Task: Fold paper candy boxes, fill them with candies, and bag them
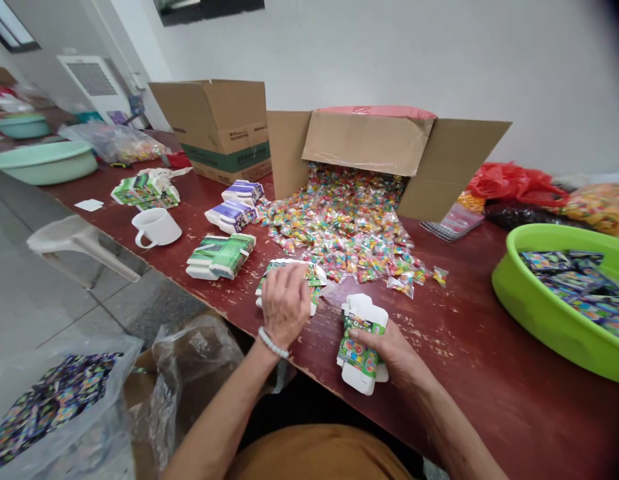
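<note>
My right hand (389, 350) grips a small green printed carton (359, 353), thumb across its front. The carton looks flattened, with its white end flaps standing out at both ends. My left hand (286, 300), with a pale bead bracelet on the wrist, lies over a pile of similar green cartons (316, 275) at the table edge. Its fingers are bent close together on the pile, and their tips are hidden. Just beyond both hands, small clear-wrapped colourful candies (349, 233) spill from a cardboard box (364, 141) lying on its side.
To the left are more green cartons (222, 255), purple cartons (232, 215) and a white mug (158, 227). A lime-green tub (549, 333) of dark packets stands right. Another cardboard box (224, 127) is behind. Below left are a plastic-lined container (124, 400) and a white stool (69, 233).
</note>
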{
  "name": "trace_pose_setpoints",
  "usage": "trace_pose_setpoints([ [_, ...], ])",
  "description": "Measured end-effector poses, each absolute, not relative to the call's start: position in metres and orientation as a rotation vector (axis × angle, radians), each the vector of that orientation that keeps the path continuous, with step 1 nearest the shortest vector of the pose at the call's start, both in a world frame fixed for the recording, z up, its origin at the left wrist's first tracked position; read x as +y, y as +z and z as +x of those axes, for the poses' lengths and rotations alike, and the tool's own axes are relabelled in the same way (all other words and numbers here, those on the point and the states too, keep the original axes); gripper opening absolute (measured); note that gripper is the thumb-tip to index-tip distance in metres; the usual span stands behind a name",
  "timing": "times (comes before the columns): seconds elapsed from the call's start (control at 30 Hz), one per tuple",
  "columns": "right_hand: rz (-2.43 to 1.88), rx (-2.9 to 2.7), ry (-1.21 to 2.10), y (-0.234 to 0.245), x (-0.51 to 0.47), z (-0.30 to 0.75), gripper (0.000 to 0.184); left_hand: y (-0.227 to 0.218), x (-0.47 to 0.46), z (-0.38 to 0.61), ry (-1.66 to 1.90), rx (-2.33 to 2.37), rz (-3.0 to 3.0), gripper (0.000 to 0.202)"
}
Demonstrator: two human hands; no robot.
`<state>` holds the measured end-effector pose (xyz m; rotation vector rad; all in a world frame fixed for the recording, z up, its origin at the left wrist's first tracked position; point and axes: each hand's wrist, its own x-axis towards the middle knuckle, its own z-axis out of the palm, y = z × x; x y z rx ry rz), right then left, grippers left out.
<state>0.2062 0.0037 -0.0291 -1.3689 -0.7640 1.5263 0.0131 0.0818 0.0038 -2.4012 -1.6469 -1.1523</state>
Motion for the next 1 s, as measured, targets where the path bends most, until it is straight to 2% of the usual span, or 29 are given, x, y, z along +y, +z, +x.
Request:
trace_pose_setpoints([
  [0.13, -1.380, -0.946, 1.521, -0.020, 0.008, 0.216, 0.053, 0.007, 0.122, -0.004, -0.620, -1.747, -2.341, 0.049],
  [0.23, -1.312, -1.226, 1.389, -0.013, 0.027, 0.213, 0.062, 0.003, 0.136, -0.006, -0.394, -1.743, -2.405, 0.046],
  [0.37, -1.142, -1.354, 1.420, -0.014, 0.057, 0.200, 0.066, 0.003, 0.139, -0.003, -0.367, -1.642, -2.437, 0.035],
  [0.47, -1.044, -1.269, 1.565, -0.021, 0.068, 0.190, 0.060, 0.006, 0.136, -0.002, -0.394, -1.597, -2.483, 0.027],
  [0.7, -0.898, -0.936, 1.616, -0.031, 0.061, 0.180, 0.045, 0.001, 0.116, -0.005, -0.452, -1.742, -2.529, 0.023],
  [0.77, -0.868, -0.871, 1.615, -0.032, 0.059, 0.177, 0.044, -0.005, 0.107, -0.004, -0.516, -1.875, -2.398, 0.036],
  [0.87, -0.846, -0.805, 1.596, -0.034, 0.058, 0.173, 0.044, -0.013, 0.094, -0.002, -0.633, -1.965, -2.146, 0.074],
  [0.93, -0.846, -0.780, 1.578, -0.036, 0.058, 0.171, 0.048, -0.016, 0.086, 0.002, -0.646, -1.943, -2.125, 0.079],
  [1.0, -0.834, -0.758, 1.570, -0.037, 0.057, 0.169, 0.052, -0.016, 0.078, 0.006, -0.595, -1.874, -2.228, 0.071],
])
